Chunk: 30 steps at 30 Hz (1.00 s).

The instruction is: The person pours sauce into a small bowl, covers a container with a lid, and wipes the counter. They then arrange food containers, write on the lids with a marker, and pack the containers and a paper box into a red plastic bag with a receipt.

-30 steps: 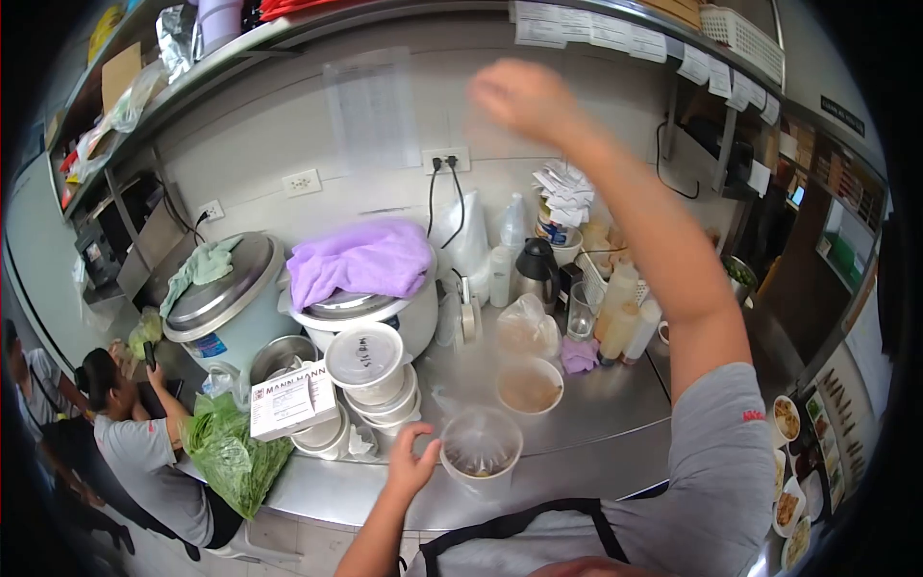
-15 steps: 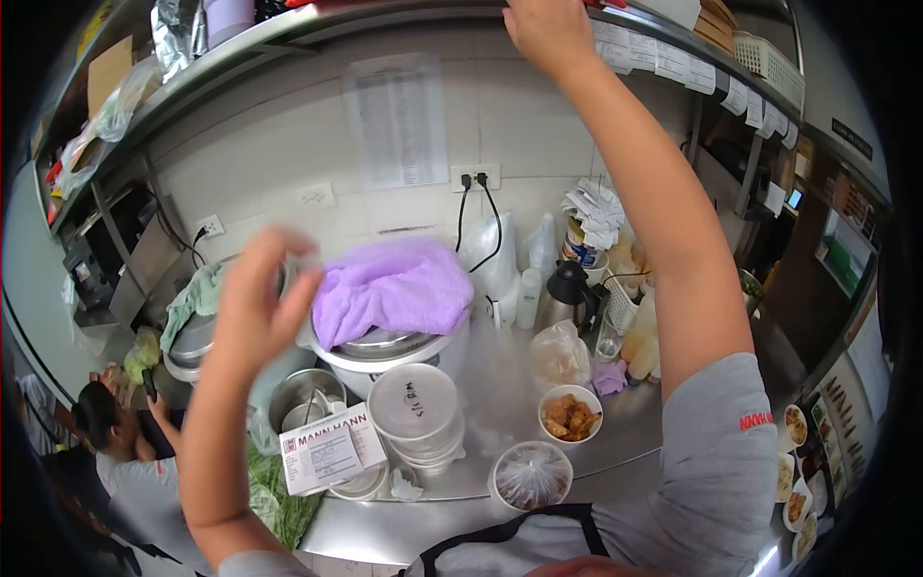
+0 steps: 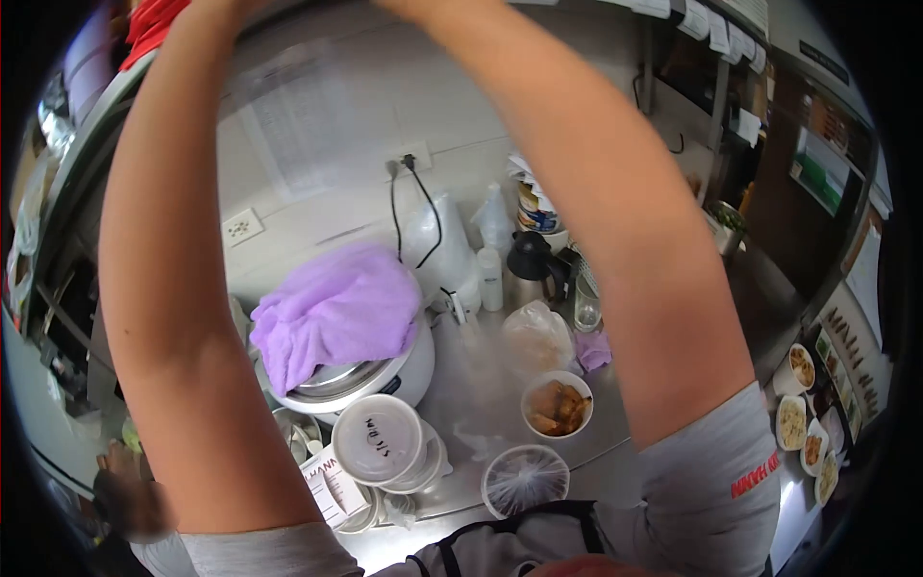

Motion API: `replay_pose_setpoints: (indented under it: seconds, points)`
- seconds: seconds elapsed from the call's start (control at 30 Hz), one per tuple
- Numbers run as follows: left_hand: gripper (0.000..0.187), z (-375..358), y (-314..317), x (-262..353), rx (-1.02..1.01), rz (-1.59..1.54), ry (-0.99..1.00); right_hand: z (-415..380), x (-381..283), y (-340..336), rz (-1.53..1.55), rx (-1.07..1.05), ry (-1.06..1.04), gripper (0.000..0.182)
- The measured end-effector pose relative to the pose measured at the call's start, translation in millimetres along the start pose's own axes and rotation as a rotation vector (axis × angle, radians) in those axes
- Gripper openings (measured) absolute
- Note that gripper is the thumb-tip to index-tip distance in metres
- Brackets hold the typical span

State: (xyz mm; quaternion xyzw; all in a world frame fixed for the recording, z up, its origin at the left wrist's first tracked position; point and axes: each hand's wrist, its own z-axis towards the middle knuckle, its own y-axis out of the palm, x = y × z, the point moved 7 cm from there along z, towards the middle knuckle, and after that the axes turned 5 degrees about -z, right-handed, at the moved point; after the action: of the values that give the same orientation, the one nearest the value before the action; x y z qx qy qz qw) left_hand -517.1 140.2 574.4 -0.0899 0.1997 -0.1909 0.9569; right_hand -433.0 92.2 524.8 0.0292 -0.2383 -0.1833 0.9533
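Both my arms reach up to the shelf at the top of the view. My left hand [image 3: 223, 6] is cut off by the upper edge, near a red item [image 3: 152, 31] on the shelf. Only the base of my right hand [image 3: 406, 8] shows at that same edge. The fingers of both are out of sight, and so is anything they touch. Below them, a purple towel [image 3: 336, 306] lies over the lid of a white cooker [image 3: 411, 370]. A paper bowl of fried chicken pieces [image 3: 558, 410] and a bowl covered with clear plastic [image 3: 525, 483] stand on the steel counter.
Stacked lidded tubs [image 3: 379, 438] stand beside a printed box [image 3: 332, 490]. Toward the wall are a white bottle [image 3: 490, 279], a thermal jug [image 3: 532, 267], a plastic bag [image 3: 536, 337] and plugged-in cords [image 3: 438, 212]. Several food bowls [image 3: 792, 423] sit at far right.
My left hand has risen from above the cooker to the top edge. My right hand has moved left along the shelf, mostly out of view. The camera view has shifted and tilted.
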Motion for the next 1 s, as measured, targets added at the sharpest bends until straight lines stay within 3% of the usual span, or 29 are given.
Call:
replay_pose_setpoints:
  seconds: [0.07, 0.13, 0.2, 0.27, 0.3, 0.37, 0.4, 0.43, 0.5, 0.57, 0.67, 0.7, 0.77, 0.8, 0.83, 0.87, 0.9, 0.93, 1.0]
  points:
    - [0.038, 10.5, 20.2, -12.5, -0.029, -0.117, -0.07, -24.0, -28.2, -2.5, 0.232, -0.149, 0.057, 0.014]
    - [0.041, 12.0, 24.7, -17.3, -0.036, -0.164, -0.103, -69.8, -60.6, -53.7, 0.268, -0.003, -0.139, 0.007]
    - [0.04, 17.5, 36.9, -25.2, -0.118, -0.149, -0.219, -124.1, -77.9, -102.9, 0.391, -0.071, -0.149, 0.006]
    - [0.043, 26.1, 58.4, -54.9, 0.187, -0.387, -0.289, -182.0, -95.0, -135.2, 0.533, -0.437, -0.277, 0.006]
    - [0.047, 17.3, 55.3, -29.7, -0.118, -0.097, -0.238, -198.6, -88.3, -142.5, 0.526, -0.516, -0.251, 0.006]
    - [0.056, 14.3, 64.6, -19.5, -0.376, -0.26, -0.169, -221.1, -66.1, -147.6, 0.516, -0.67, -0.222, 0.006]
    - [0.061, 21.5, 86.1, -38.6, -0.328, -0.712, -0.191, -208.8, -42.1, -152.6, 0.485, -0.549, -0.141, 0.008]
    - [0.058, -2.5, 85.9, -25.9, -0.422, -0.703, -0.154, -198.7, -18.7, -149.6, 0.487, -0.53, -0.024, 0.011]
    - [0.052, -81.0, 73.3, 24.4, -0.617, -0.552, -0.017, -183.6, 1.5, -150.9, 0.338, -0.585, 0.008, 0.008]
    - [0.046, -157.4, 71.4, 72.2, -0.821, -0.412, 0.113, -178.8, 0.6, -168.8, 0.453, -0.416, 0.056, 0.007]
    - [0.038, -212.1, 77.5, 97.9, -0.888, -0.343, 0.091, -192.3, -1.2, -179.5, 0.627, -0.277, 0.155, 0.01]
    - [0.035, -218.7, 77.1, 98.5, -0.87, -0.35, 0.049, -206.2, 0.2, -182.4, 0.702, -0.214, 0.235, 0.011]
    - [0.03, -216.7, 58.7, 84.1, -0.739, -0.501, -0.122, -282.8, 10.2, -156.7, 0.715, -0.584, 0.579, 0.016]
    - [0.027, -218.6, 39.1, 71.9, -0.628, -0.662, -0.245, -332.1, 20.5, -149.4, 0.678, -0.442, 0.706, 0.02]
    - [0.03, -223.9, 6.3, 57.4, -0.464, -0.966, -0.391, -391.5, 14.8, -131.7, 0.543, -0.876, 0.791, 0.021]
    - [0.032, -230.1, -27.1, 43.1, -0.268, -1.271, -0.491, -478.6, 1.4, -108.2, 0.507, -1.09, 0.747, 0.022]
    - [0.03, -238.6, -44.7, 21.4, -0.148, -1.245, -0.666, -586.2, -19.8, -88.7, 0.407, -1.334, 0.5, 0.024]
    - [0.029, -250.0, -58.1, -1.7, -0.024, -1.213, -0.832, -626.2, -30.2, -102.0, 0.38, -1.547, 0.571, 0.026]
    - [0.037, -274.1, -73.3, -44.4, 0.086, -1.414, -0.938, -663.5, -37.5, -123.9, 0.345, -1.541, 0.598, 0.031]
